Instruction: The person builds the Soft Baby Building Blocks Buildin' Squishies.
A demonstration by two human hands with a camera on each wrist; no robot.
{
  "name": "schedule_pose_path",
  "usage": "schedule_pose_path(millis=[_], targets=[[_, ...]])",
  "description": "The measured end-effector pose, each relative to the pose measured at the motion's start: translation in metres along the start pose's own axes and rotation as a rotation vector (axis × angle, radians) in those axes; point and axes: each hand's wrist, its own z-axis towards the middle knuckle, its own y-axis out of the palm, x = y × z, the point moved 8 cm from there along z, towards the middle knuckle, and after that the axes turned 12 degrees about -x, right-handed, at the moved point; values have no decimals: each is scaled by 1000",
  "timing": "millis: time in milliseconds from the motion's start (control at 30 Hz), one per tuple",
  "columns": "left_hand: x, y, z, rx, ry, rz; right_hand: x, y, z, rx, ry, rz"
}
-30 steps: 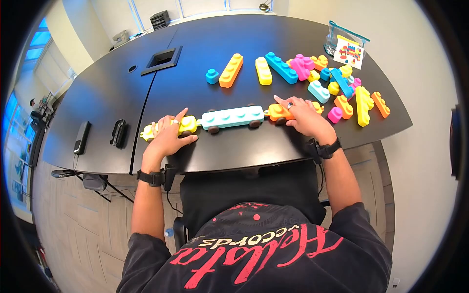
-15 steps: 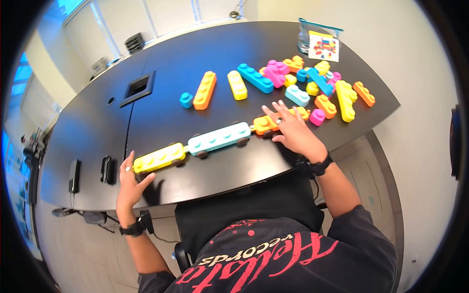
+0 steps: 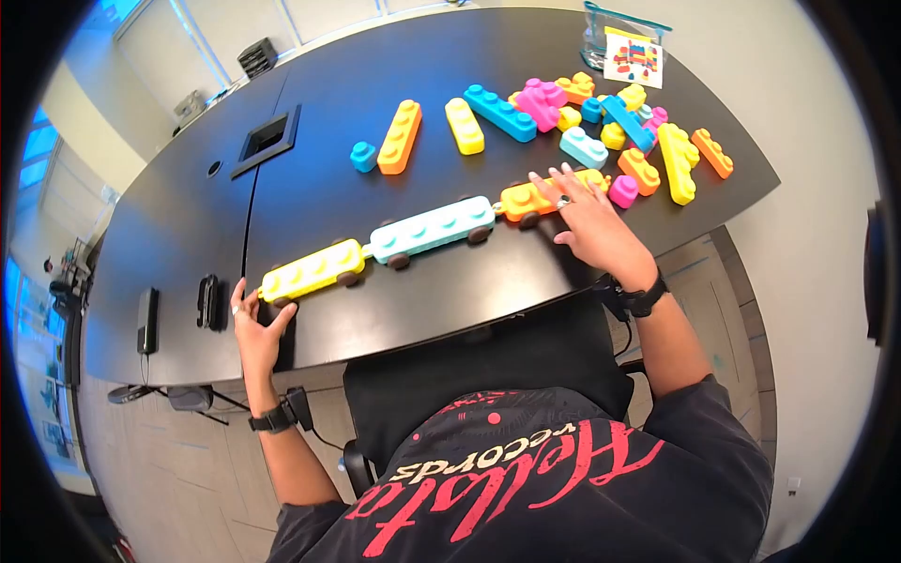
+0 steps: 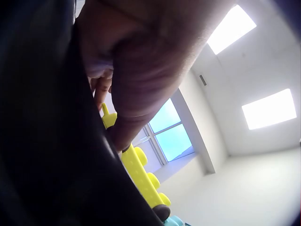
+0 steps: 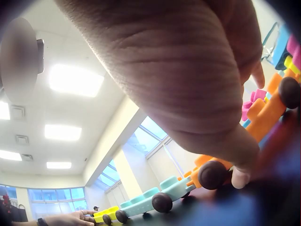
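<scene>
A toy train of linked wagons lies on the black table: a yellow wagon, a light blue wagon and an orange wagon with a yellow block at its right end, all on dark wheels. My left hand is around the yellow wagon's left end, thumb at the near side, fingers toward the hook. In the left wrist view the thumb overlaps the yellow wagon. With fingers spread, my right hand rests across the orange wagon. Its thumb is beside a wheel in the right wrist view.
Behind the train lie a blue block, a long orange block and a yellow block. A pile of mixed blocks sits right, near a clear bag with a picture card. Two dark devices lie left.
My left hand has slid from the top of the yellow wagon to its left end. The right hand stays over the orange wagon. The head view has shifted.
</scene>
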Motion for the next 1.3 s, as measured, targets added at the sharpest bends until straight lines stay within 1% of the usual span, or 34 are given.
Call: schedule_pose_path(millis=[67, 133, 200, 267, 300, 333, 400, 433, 533, 600, 667, 700, 767, 800, 867, 900, 967, 1000, 1067, 1100, 1133, 1200, 1233, 1267, 1300], targets=[[4, -2, 1, 45, 5, 18, -1, -2, 0, -13, 10, -18], [4, 0, 3, 30, -17, 98, -2, -4, -2, -51, 20, -75], [5, -2, 1, 61, 17, 142, -8, -14, 2, -80, 17, -98], [15, -1, -1, 79, 10, 211, -20, -39, 6, 17, -96, -7], [14, -1, -1, 81, 8, 204, -26, -56, 8, 104, -159, 18], [11, -1, -1, 71, 21, 187, -32, -73, 12, 140, -148, 11], [14, -1, -2, 88, 39, 223, -34, -97, 23, 49, -59, 79], [13, -1, -2, 80, 31, 219, -28, -104, 29, 93, -35, 44], [11, 1, -3, 76, 14, 215, 1, -116, 47, 48, 48, 0], [18, 1, -5, 94, 25, 247, 48, -114, 67, 79, 136, -30], [11, 1, -4, 94, 25, 233, 85, -115, 74, 15, 315, -23], [11, 1, -4, 95, 21, 222, 107, -115, 85, 10, 322, -31], [12, 2, -4, 94, 18, 233, 155, -99, 115, -71, 321, -85], [13, 2, -4, 94, 16, 246, 163, -95, 130, -68, 325, -85], [13, 3, -4, 89, 24, 253, 150, -91, 165, 8, 123, 76], [14, 3, -4, 87, 25, 260, 150, -87, 176, 15, 121, 75], [18, 3, -3, 79, 10, 272, 150, -92, 194, 97, 182, -110], [18, 4, -4, 59, -12, 287, 152, -94, 203, 97, 180, -107], [17, 6, -3, 54, -4, 280, 172, -98, 220, 20, 223, -16], [14, 4, -3, 68, 1, 269, 188, -104, 219, 15, 259, 22], [11, 4, -4, 75, 6, 257, 219, -108, 226, -3, 274, -21], [7, 3, -4, 70, -5, 253, 211, -137, 177, -54, 442, 40], [5, 4, -4, 68, 9, 245, 223, -142, 161, -114, 474, 34], [6, 5, -3, 61, 24, 235, 228, -143, 143, -116, 478, -1], [4, 5, -3, 48, 14, 217, 232, -137, 122, -188, 474, -26]])
